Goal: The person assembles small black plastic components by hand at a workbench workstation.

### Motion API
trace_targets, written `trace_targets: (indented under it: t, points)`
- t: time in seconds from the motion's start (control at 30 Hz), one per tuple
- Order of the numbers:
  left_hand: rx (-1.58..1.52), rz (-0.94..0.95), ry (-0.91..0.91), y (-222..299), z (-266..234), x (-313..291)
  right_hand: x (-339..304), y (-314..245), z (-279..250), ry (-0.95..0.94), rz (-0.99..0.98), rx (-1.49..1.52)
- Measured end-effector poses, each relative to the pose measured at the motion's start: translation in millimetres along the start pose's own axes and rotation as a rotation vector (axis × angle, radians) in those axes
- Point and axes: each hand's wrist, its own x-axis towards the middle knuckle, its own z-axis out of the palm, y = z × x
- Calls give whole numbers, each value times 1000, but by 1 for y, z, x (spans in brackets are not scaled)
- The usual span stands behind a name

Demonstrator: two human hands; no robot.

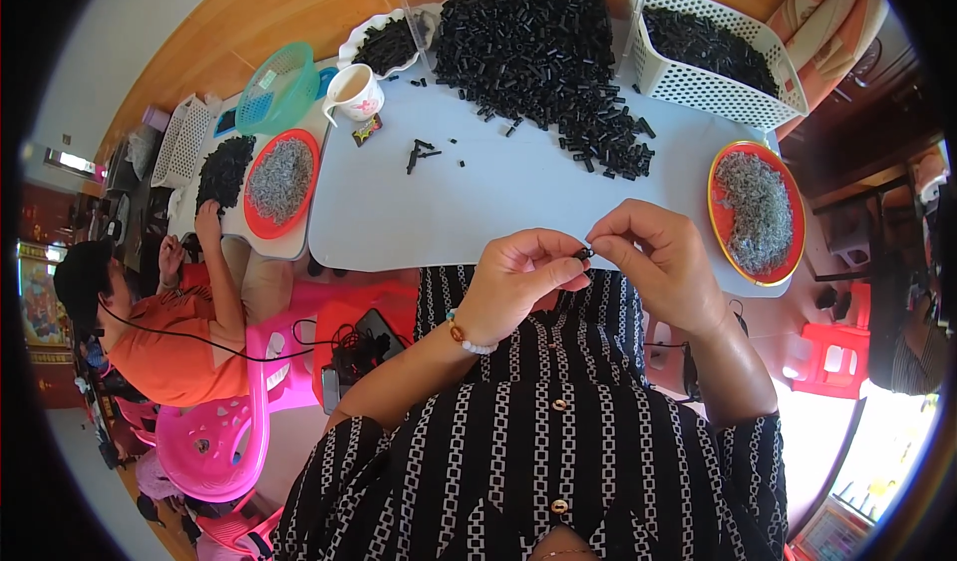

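Just past the table's near edge, my left hand [528, 270] pinches a small black plastic part [583, 254] between thumb and fingers. My right hand [650, 252] meets it there, thumb and forefinger closed at the part's upper end; whatever lies between those fingertips is too small to make out. On the table in front lie a few loose black pieces [419, 152]. Beyond them spreads a large heap of short black tubular parts [528, 52]. To the right, a red plate with a yellow rim [714, 197] holds a pile of small silvery pieces [758, 212].
A white perforated basket [718, 109] of black parts stands far right. Far left are a mug [354, 92], a scalloped bowl [349, 50] and a green colander [289, 62]. A person in orange [189, 332] works at the adjoining table, beside a pink chair [209, 451].
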Motion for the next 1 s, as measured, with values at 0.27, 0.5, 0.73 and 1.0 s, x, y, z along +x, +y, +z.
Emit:
trace_targets:
  t: [0.27, 0.5, 0.73, 1.0]
  points:
    - [-54, -31, -85, 4, 3, -3, -4, -9, 4, 51, -363, -335]
    - [116, 87, -78, 11, 3, -8, -5, -14, 4, 74, -647, -577]
    - [125, 326, -43, 15, 11, -12, -17, 1, 4, 178, -182, 323]
    - [319, 476, -42, 17, 12, -11, -15, 10, 4, 191, -406, 63]
